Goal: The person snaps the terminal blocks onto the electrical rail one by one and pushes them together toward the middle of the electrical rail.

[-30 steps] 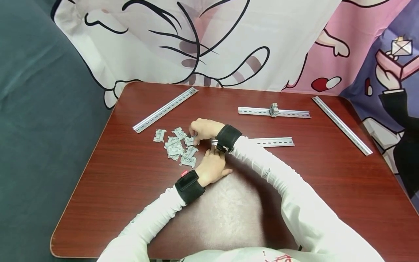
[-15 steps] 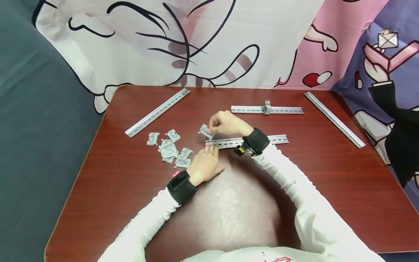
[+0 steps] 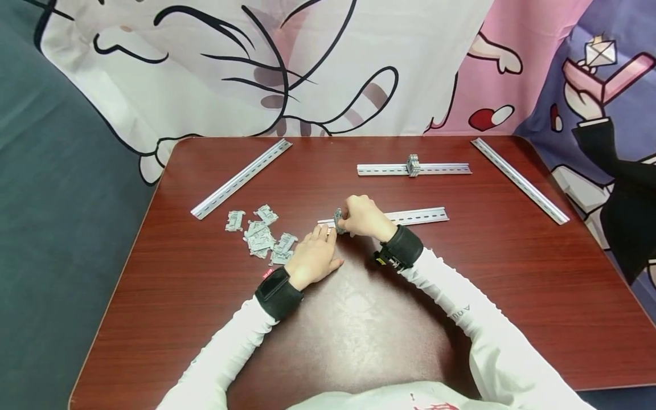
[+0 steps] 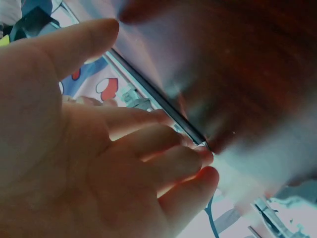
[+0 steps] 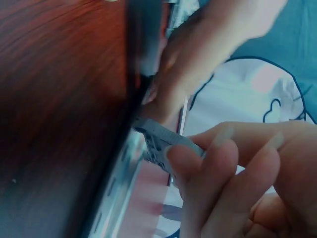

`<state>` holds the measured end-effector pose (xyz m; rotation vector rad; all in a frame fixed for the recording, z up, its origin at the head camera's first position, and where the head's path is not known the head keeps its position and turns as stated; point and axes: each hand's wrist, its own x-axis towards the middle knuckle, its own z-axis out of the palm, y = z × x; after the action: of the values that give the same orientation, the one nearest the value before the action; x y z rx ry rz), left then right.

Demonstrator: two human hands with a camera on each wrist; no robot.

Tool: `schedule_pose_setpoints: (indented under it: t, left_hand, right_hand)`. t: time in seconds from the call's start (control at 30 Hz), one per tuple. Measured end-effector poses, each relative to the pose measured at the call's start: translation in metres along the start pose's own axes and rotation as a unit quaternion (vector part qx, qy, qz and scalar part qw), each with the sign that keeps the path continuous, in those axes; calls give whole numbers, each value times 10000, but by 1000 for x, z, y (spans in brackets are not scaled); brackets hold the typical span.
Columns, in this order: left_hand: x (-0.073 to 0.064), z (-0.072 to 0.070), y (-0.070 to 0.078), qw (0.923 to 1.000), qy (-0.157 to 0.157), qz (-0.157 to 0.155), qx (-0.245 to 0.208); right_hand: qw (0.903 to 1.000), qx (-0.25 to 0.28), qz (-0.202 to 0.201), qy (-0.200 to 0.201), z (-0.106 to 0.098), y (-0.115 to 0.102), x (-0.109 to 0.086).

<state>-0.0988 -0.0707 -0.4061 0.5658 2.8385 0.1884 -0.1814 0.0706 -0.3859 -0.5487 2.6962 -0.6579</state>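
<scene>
My right hand (image 3: 366, 219) pinches a grey terminal block (image 3: 337, 219) between thumb and fingers. This block stands on edge at the left part of a slotted metal DIN rail (image 3: 420, 216); in the right wrist view the terminal block (image 5: 161, 141) meets the rail (image 5: 116, 188), but whether it is clipped on cannot be told. My left hand (image 3: 312, 256) lies with straight fingers against the rail's left end, and the left wrist view shows its fingertips along the rail edge. Left of that hand lies a loose pile of grey terminal blocks (image 3: 258, 236).
Behind, another DIN rail (image 3: 381, 169) carries a small stack of terminal blocks (image 3: 412, 165). Slanted rails lie at the left (image 3: 241, 179) and right (image 3: 520, 181) of the brown table (image 3: 169, 307). A patterned cloth (image 3: 205, 91) hangs behind its far edge.
My right hand has taken a terminal block from the pile and carried it right, then down to the rail. The left hand stays at the rail's end. The head view has shifted slightly.
</scene>
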Motion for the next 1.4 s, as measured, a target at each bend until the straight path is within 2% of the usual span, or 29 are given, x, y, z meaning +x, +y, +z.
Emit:
schedule_pose_setpoints:
  t: [0.17,0.33,0.5,0.73,1.0,1.2,1.4]
  left_hand:
    - [2,-3,-1,9999,-130,73,-20]
    - [3,-3,-2,9998,-111,156,85]
    - [3,-3,-2,9995,-125,193,201]
    - [2,-1,0,9994,-93,175,270]
    - [-1,4,0,9993,222,243,176]
    - [-1,3,0,9991,359,193,-76]
    - [-1,2,1,9996,220,140,-97]
  right_hand:
    - [9996,-131,61,228,6,-4,-1]
    - [9994,-173,167,266,11,-7,-2]
    - [9988,-181,453,-61,16,-8,2]
    - [9970,-366,570,-370,18,-11,9]
    - [9904,-500,904,-919,13,-20,16]
    - [9883,-631,1013,-953,10,-26,17]
    - [9883,-625,903,-1057,9,-26,17]
